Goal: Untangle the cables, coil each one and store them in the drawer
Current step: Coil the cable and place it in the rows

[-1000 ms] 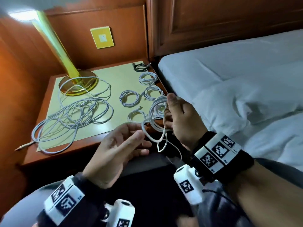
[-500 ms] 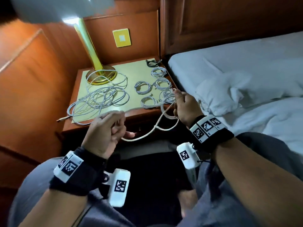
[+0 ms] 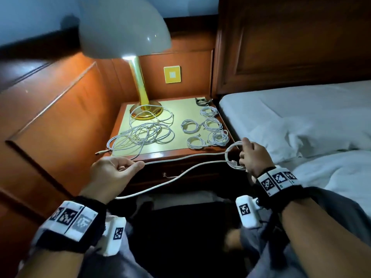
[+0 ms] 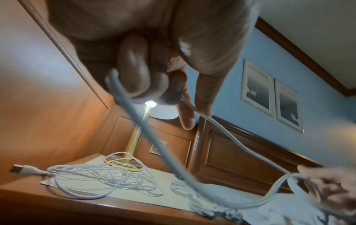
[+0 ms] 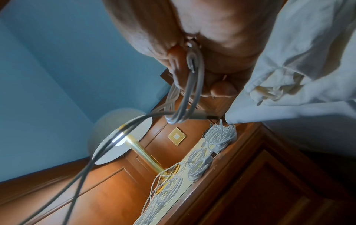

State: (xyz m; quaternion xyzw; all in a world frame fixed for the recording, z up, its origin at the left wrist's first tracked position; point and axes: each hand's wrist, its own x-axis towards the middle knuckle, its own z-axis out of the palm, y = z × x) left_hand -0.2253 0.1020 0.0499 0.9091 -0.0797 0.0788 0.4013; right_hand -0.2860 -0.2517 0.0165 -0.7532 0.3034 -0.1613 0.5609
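**Coiling one white cable between two hands**

Holding the near slack, the left hand (image 3: 115,170) has its grip curled round the white cable (image 3: 186,157), thumb and fingers pinching it as it runs across to the right hand (image 3: 253,157). That right grip is clenched on the small loops (image 3: 233,157) already wound, in front of the closed drawer (image 3: 180,173). The cable looks light, limp and smooth, so it will likely sag and spring open unless the loops are pinched where the turns cross; the plug ends are the stiffer parts. Farther off, on the tabletop (image 3: 158,152), lie finished coils (image 3: 208,127) and a loose tangle (image 3: 140,136), with the lamp (image 3: 140,85) behind.
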